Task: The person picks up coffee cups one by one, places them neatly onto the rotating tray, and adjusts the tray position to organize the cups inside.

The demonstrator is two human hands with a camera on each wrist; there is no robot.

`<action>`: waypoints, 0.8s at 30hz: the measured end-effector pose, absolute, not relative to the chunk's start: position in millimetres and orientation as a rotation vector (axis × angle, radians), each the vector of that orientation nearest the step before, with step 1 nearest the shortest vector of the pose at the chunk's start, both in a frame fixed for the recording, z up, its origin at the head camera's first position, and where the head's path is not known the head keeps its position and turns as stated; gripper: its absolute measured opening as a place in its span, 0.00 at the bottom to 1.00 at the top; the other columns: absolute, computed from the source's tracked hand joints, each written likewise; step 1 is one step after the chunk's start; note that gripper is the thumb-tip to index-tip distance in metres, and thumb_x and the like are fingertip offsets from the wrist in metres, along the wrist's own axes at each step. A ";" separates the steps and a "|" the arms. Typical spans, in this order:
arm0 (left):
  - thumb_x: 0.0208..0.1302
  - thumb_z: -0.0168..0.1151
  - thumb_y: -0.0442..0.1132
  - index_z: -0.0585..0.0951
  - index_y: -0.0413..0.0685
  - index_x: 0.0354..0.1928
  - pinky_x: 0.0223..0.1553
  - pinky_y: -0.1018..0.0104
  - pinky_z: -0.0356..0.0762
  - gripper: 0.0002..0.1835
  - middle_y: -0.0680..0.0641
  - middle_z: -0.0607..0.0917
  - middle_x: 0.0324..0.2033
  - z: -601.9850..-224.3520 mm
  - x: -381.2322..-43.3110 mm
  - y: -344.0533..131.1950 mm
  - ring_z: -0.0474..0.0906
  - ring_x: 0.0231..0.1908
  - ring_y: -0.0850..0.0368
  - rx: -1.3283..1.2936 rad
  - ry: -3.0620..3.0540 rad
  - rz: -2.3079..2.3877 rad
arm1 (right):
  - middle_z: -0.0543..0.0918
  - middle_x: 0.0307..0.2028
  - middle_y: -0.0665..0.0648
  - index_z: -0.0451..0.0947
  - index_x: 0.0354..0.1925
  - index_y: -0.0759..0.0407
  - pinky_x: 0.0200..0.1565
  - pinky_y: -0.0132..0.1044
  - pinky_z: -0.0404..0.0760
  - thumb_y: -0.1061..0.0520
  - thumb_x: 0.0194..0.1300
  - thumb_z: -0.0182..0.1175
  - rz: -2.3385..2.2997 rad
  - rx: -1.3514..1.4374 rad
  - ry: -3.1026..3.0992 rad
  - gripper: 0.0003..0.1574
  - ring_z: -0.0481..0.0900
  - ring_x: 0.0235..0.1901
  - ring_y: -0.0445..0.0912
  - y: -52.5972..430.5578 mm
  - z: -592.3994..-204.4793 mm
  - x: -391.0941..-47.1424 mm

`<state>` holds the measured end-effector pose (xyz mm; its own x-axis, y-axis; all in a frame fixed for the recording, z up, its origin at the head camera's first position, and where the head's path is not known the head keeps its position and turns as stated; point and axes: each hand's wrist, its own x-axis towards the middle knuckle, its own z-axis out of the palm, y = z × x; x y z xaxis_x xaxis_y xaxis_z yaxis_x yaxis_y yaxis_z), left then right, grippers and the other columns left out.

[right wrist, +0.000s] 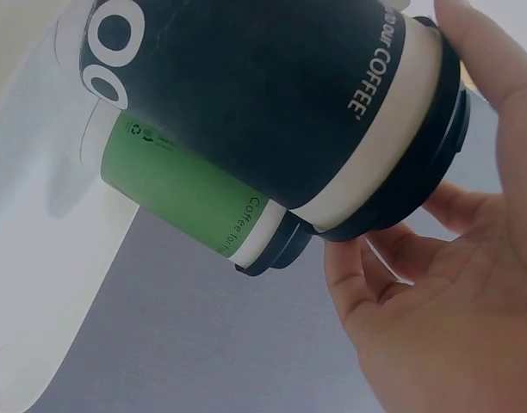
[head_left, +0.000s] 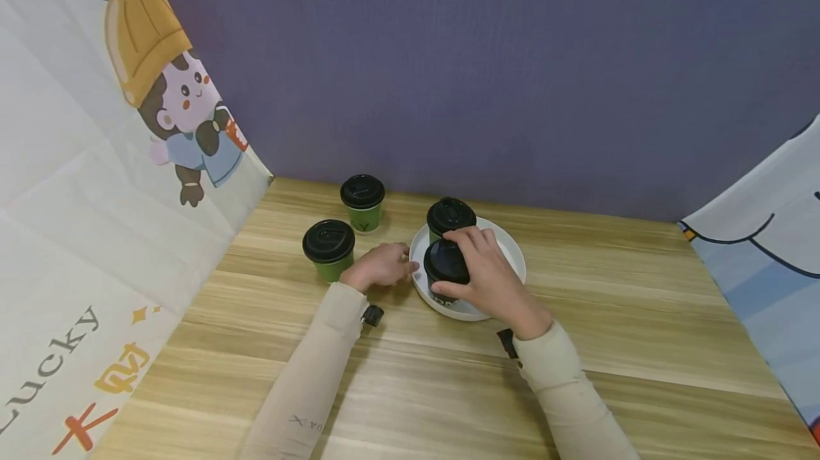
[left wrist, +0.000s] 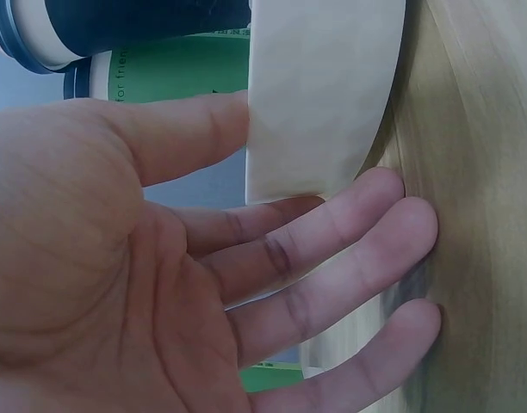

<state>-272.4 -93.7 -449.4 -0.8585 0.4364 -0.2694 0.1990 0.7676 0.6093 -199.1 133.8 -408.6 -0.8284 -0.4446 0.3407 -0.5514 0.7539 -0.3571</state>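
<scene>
A white round plate (head_left: 512, 246) carries two lidded coffee cups. The nearer one is a dark coffee cup (right wrist: 272, 95) with white lettering and a black lid; my right hand (head_left: 490, 278) grips it around the lid. Behind it stands a green coffee cup (right wrist: 186, 185), its black lid (head_left: 451, 215) showing in the head view. At the plate's left side, my left hand (head_left: 384, 265) holds the rim, thumb against the edge. In the left wrist view its other fingers (left wrist: 332, 284) reach beside and below the plate wall (left wrist: 324, 95), near the wood.
Two more green coffee cups with black lids stand left of the plate: one cup (head_left: 333, 268) close to my left wrist, the other cup (head_left: 365, 218) farther back. The wooden table (head_left: 423, 389) meets a dark blue backdrop (head_left: 487, 75) behind.
</scene>
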 end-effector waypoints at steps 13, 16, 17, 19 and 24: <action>0.77 0.55 0.48 0.78 0.40 0.59 0.27 0.67 0.71 0.20 0.46 0.88 0.34 -447.9 -270.5 -94.0 0.77 0.23 0.58 0.473 2.566 0.836 | 0.72 0.65 0.60 0.68 0.69 0.59 0.65 0.59 0.72 0.37 0.62 0.71 0.738 0.765 -2.687 0.47 0.67 0.65 0.59 137.9 -404.2 -197.6; 0.77 0.55 0.48 0.79 0.40 0.57 0.26 0.67 0.70 0.19 0.45 0.88 0.33 -447.7 -270.4 -93.9 0.76 0.22 0.58 0.469 2.567 0.840 | 0.73 0.65 0.61 0.69 0.68 0.59 0.64 0.60 0.72 0.40 0.68 0.67 0.761 0.746 -2.656 0.40 0.69 0.66 0.60 144.1 -401.3 -199.0; 0.78 0.55 0.48 0.79 0.41 0.57 0.26 0.67 0.69 0.19 0.44 0.88 0.33 -447.8 -270.4 -93.8 0.75 0.22 0.58 0.469 2.568 0.841 | 0.74 0.64 0.61 0.70 0.67 0.59 0.63 0.60 0.73 0.42 0.70 0.65 0.769 0.739 -2.644 0.37 0.70 0.65 0.60 146.9 -400.2 -199.9; 0.78 0.55 0.48 0.79 0.41 0.55 0.26 0.67 0.69 0.18 0.44 0.88 0.32 -448.1 -270.4 -93.8 0.75 0.21 0.59 0.471 2.572 0.842 | 0.76 0.62 0.61 0.72 0.66 0.59 0.59 0.58 0.76 0.45 0.73 0.62 0.780 0.722 -2.626 0.31 0.74 0.60 0.58 153.4 -398.1 -201.9; 0.78 0.55 0.48 0.80 0.43 0.49 0.26 0.67 0.68 0.15 0.43 0.88 0.31 -447.8 -270.4 -93.7 0.74 0.20 0.59 0.458 2.580 0.843 | 0.81 0.54 0.62 0.77 0.60 0.62 0.49 0.53 0.79 0.55 0.76 0.58 0.816 0.677 -2.584 0.19 0.79 0.50 0.56 172.4 -395.7 -209.1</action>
<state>-270.4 -93.7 -447.8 -0.8721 0.4164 -0.2571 0.1841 0.7660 0.6160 -209.1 172.4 -395.7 -0.8261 -0.3350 0.4531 -0.5344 0.7206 -0.4417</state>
